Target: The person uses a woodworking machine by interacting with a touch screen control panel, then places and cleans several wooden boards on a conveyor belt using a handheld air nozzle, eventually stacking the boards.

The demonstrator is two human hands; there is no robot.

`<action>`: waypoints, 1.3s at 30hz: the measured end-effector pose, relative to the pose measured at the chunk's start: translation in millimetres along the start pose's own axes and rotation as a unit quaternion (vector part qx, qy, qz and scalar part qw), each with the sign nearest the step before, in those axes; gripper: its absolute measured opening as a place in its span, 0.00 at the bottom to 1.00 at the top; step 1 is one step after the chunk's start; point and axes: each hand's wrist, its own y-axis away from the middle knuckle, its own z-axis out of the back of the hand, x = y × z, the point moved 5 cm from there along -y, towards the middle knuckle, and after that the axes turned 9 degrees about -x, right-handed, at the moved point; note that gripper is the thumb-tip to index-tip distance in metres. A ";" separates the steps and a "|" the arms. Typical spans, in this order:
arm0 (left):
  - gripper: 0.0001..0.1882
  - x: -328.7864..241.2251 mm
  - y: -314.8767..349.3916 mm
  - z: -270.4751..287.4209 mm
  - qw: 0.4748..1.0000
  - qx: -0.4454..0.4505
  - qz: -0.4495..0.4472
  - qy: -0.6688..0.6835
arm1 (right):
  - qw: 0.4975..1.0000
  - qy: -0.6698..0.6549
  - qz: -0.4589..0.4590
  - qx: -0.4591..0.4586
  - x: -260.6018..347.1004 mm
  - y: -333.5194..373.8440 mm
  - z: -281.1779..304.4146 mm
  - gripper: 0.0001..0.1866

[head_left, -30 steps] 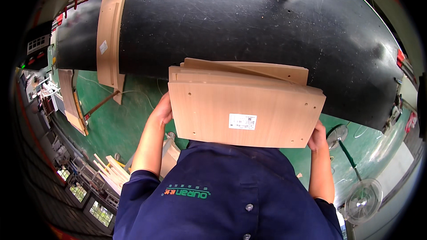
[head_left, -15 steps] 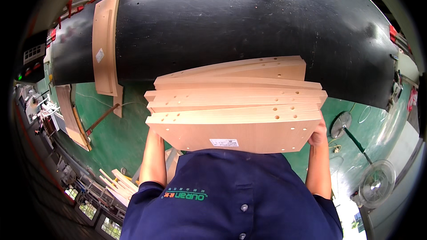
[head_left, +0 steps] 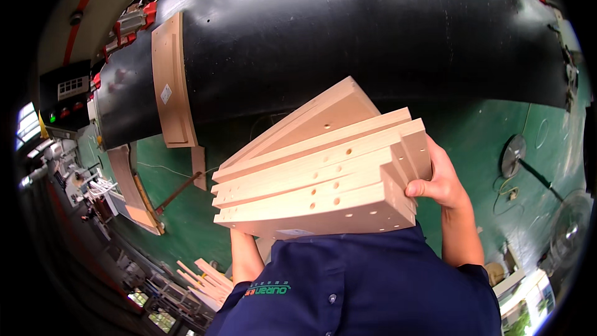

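A fanned stack of pale wooden boards [head_left: 323, 168] with drilled holes is held in front of my belly, tilted with its right end turned toward me. My right hand [head_left: 440, 180] grips the right end, thumb pressed on the board edges and the other fingers behind. My left forearm [head_left: 247, 255] reaches under the left end, bearing the stack; the left hand itself is hidden by the boards. A white label [head_left: 297, 232] shows on the nearest board, partly cut off by its lower edge.
A black tabletop [head_left: 373, 37] spans the far side, with a curved wooden panel [head_left: 171, 81] lying at its left end and jutting past the edge. A stand fan [head_left: 563, 230] is at the right. Wooden strips [head_left: 205, 280] lie at lower left above the green floor [head_left: 186, 230].
The stack has swung, its right end coming nearer to me and its far left boards fanning out. My right hand now shows its thumb on the end. The view has turned slightly.
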 end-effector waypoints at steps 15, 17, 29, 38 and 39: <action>0.31 21.8 19.8 44.5 0.998 -0.009 -0.042 0.040 | 1.000 -0.010 -0.015 0.006 -41.9 21.5 6.7 0.55; 0.31 31.8 19.2 49.9 0.997 -0.004 -0.053 0.062 | 1.000 -0.004 -0.008 -0.007 -46.3 28.1 16.0 0.57; 0.33 134.8 8.8 51.2 0.962 0.036 -0.162 0.219 | 0.996 0.012 0.071 0.043 -21.0 17.2 83.7 0.44; 0.29 135.7 58.7 6.0 0.928 0.045 -0.269 0.254 | 0.983 0.089 0.049 0.156 36.4 -65.6 25.8 0.42; 0.28 145.9 55.3 1.0 0.926 0.053 -0.293 0.233 | 0.978 0.106 0.044 0.176 43.7 -81.8 14.5 0.42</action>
